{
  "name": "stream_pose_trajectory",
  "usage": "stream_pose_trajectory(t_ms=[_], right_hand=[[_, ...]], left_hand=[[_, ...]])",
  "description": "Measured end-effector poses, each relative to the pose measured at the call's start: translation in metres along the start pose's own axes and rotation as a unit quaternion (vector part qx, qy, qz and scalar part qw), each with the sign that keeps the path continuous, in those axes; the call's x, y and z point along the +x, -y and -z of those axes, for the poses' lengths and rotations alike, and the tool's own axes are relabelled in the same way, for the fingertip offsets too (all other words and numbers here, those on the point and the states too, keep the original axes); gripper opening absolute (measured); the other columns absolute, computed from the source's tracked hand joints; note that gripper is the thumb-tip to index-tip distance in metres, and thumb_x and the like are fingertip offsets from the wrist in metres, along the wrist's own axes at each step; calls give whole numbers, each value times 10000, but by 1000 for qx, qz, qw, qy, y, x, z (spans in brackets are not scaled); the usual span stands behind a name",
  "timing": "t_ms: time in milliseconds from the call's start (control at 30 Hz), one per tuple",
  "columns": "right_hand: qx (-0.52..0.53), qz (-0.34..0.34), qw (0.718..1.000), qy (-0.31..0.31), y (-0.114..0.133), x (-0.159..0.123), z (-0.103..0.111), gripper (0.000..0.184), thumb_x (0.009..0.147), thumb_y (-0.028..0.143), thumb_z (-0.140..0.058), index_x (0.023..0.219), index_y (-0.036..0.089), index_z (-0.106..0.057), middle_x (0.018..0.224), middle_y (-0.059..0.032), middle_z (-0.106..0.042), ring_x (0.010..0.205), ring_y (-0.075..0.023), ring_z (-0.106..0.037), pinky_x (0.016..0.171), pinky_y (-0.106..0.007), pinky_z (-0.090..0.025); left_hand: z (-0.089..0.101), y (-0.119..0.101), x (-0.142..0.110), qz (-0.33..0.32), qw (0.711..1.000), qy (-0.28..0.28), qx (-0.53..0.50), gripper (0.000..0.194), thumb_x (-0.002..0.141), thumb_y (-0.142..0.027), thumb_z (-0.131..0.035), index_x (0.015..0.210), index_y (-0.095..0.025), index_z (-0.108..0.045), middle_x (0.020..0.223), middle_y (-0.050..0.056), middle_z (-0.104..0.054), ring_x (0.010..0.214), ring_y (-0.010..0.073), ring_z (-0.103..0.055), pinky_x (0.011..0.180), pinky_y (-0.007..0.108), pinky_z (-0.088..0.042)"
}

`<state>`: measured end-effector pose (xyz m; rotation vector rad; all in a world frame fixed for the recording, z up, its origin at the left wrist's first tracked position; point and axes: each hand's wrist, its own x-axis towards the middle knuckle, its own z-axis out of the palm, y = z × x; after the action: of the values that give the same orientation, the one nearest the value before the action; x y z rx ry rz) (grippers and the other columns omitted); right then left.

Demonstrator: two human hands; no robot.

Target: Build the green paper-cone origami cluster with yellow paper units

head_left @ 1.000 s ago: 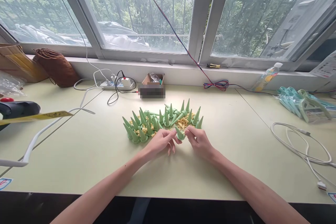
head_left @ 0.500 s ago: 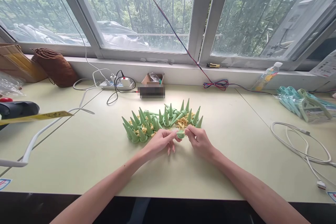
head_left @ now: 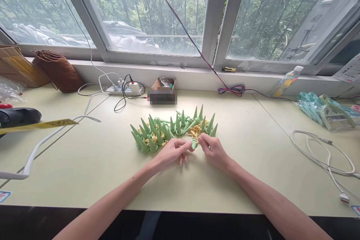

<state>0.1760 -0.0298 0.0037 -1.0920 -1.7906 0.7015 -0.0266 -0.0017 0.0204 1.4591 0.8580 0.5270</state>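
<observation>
Between thumb and fingers, my left hand (head_left: 174, 149) grips a small green plastic cone-shaped spike (head_left: 194, 144), its remaining fingers loosely spread below. My right hand (head_left: 212, 149) is pinched closed at the right side of that spike; whatever its fingertips hold is too small and covered to make out. Just beyond both hands, many similar green spikes (head_left: 144, 146) stand on their wide bases, points up, while a few lie on their sides. Small yellow plastic pieces (head_left: 194, 132) are heaped among them.
At the back are a small cardboard box (head_left: 164, 83), a power strip (head_left: 123, 89) with cables and a bundled red-blue wire (head_left: 236, 90). To the right lie a drink bottle (head_left: 287, 81), pastel plastic tools (head_left: 326, 110) and a white cable (head_left: 317, 153). A white tube (head_left: 39, 153) crosses the left.
The green spike between my fingertips has turned, showing a different side. Both hands keep almost the same place, and the group of spikes stays put.
</observation>
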Motion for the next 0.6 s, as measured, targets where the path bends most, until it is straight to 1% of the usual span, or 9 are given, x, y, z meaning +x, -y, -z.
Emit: stream_pose_trajectory(t_ms=[133, 300, 600], right_hand=[[2, -2, 1000, 2, -1, 0, 0, 368, 1028, 383, -380, 701, 218, -340, 620, 45, -347, 553, -118, -303, 524, -257, -285], [1, 1, 1000, 4, -2, -1, 0, 359, 1027, 352, -383, 698, 221, -323, 632, 43, -349, 562, -123, -306, 535, -258, -282], [-5, 0, 1000, 13, -2, 0, 0, 351, 1026, 329, -385, 699, 220, -319, 628, 43, -349, 563, -120, -303, 534, -254, -279]], left_hand=[[0, 1, 1, -3, 1000, 0, 24, 553, 894, -601, -570, 951, -83, -754, 849, 141, -734, 554, 147, -654, 468, 221, -489], [-1, -2, -1, -5, 999, 5, 39, 549, 893, -604, -564, 897, -88, -749, 804, 125, -729, 557, 148, -654, 463, 214, -487], [-1, -3, -1, -10, 999, 24, 43, 544, 900, -601, -549, 885, -95, -748, 899, 137, -748, 588, 155, -672, 467, 215, -499]])
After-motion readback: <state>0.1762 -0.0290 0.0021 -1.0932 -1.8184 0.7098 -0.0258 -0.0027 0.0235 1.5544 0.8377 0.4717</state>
